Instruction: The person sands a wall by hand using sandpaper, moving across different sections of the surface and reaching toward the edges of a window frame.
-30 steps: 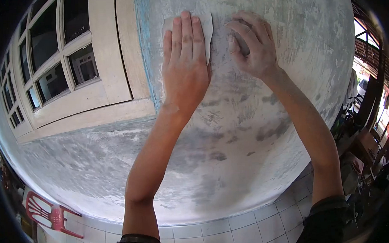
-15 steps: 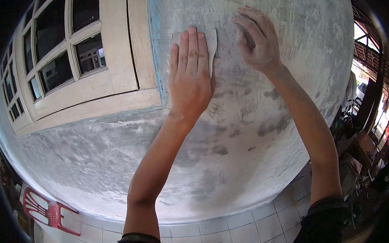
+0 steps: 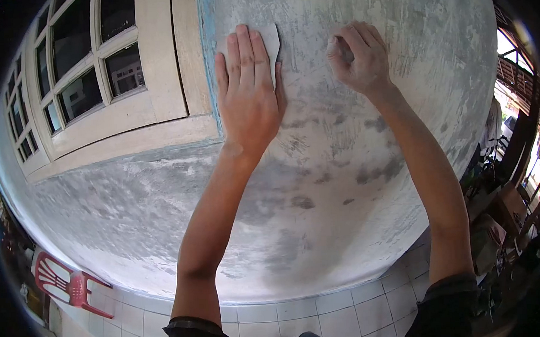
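Note:
My left hand [image 3: 246, 100] lies flat against the grey, patchy plastered wall [image 3: 317, 136], beside the window frame. Under its straight fingers is a pale grey sheet of sandpaper [image 3: 271, 41], pressed to the wall. The sheet's right edge curls up between the thumb and the index finger; the fingers cover most of the rest. To the right, my right hand [image 3: 363, 59] is at the wall with its fingers curled in and the thumb bent close to the index finger. I see nothing in it. Pale dust coats its fingers.
A cream wooden window frame [image 3: 165, 104] with glass panes and a blue painted edge is at upper left. Down at lower left a red plastic chair [image 3: 77, 288] stands on the tiled floor [image 3: 340, 325]. Cluttered items [image 3: 495, 231] crowd the right side.
My left hand has slid up and left along the wall with the sandpaper, closer to the window frame. My right hand's fingers have curled in more, nearly in the same place.

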Available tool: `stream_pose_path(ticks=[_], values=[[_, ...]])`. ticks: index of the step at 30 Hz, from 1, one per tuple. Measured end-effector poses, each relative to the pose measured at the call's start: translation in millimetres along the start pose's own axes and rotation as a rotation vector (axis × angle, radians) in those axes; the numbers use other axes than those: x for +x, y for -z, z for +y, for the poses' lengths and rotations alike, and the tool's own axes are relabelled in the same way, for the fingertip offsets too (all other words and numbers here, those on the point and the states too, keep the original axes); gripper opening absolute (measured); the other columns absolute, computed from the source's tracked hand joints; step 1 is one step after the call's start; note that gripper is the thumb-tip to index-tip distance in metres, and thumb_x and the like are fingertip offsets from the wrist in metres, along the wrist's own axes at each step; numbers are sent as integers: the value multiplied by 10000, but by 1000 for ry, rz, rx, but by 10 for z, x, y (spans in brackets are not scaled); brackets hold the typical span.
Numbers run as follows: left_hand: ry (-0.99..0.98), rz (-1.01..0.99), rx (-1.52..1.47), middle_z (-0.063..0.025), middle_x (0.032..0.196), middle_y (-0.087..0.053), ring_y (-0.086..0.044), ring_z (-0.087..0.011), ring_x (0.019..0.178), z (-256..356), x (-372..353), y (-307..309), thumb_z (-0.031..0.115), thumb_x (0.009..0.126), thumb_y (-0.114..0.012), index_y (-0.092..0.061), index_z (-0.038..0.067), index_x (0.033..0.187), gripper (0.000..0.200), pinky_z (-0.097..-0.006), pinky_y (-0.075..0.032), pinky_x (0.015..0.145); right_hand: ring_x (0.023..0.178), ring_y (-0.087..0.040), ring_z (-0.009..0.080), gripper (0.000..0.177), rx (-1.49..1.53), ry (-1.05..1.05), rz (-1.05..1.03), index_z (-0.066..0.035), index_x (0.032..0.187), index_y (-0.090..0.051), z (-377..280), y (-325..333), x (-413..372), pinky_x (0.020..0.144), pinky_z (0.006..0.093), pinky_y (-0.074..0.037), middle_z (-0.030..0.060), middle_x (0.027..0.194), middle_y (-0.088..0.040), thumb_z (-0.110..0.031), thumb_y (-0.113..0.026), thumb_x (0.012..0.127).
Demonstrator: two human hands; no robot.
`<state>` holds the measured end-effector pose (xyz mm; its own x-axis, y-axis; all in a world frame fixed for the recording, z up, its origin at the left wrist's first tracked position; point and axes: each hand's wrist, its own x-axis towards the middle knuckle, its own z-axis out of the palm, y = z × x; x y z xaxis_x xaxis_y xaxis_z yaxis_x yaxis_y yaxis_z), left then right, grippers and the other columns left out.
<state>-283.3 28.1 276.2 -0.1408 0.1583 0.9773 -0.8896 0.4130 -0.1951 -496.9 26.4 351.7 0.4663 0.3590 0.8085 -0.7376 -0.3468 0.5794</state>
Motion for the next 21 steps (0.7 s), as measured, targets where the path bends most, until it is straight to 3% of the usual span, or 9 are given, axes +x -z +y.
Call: stream_pose_path(ticks=[2,8,12,17,21], values=[[16,-12,14,-260,1486,-387,-351,-399,1399,9,4,29,202,990,-480,-374,-86,1429,536,-520,-266,1133,684,-591,197,60,-7,28,-11,-124,835,-628,10,9,14,681,334,-469,10,735,-617,-136,-667,791],[87,-251,46,-273,1507,-344,-325,-414,1410,155,-802,314,184,981,-488,-337,-84,1449,560,-526,-259,1135,679,-585,188,60,7,14,15,-133,752,-608,-8,3,42,677,337,-465,-8,694,-610,-150,-663,770],[89,-178,50,-264,1517,-331,-323,-415,1410,159,-600,237,178,981,-489,-325,-83,1454,565,-525,-263,1134,655,-571,177,95,-14,-4,-3,-146,707,-578,-34,16,65,658,321,-453,-16,655,-582,-152,-660,755],[72,-30,97,-261,1506,-351,-337,-426,1397,-40,174,77,177,981,-505,-335,-75,1452,560,-495,-293,1126,630,-548,151,134,-32,34,24,-159,666,-550,-27,17,94,627,298,-423,-28,625,-560,-156,-659,744],[53,-10,117,-266,1506,-347,-331,-421,1402,-24,155,72,169,982,-511,-330,-80,1452,562,-488,-296,1128,621,-533,153,151,-44,44,56,-165,657,-540,-24,-6,77,613,309,-408,-32,626,-559,-167,-659,751]])
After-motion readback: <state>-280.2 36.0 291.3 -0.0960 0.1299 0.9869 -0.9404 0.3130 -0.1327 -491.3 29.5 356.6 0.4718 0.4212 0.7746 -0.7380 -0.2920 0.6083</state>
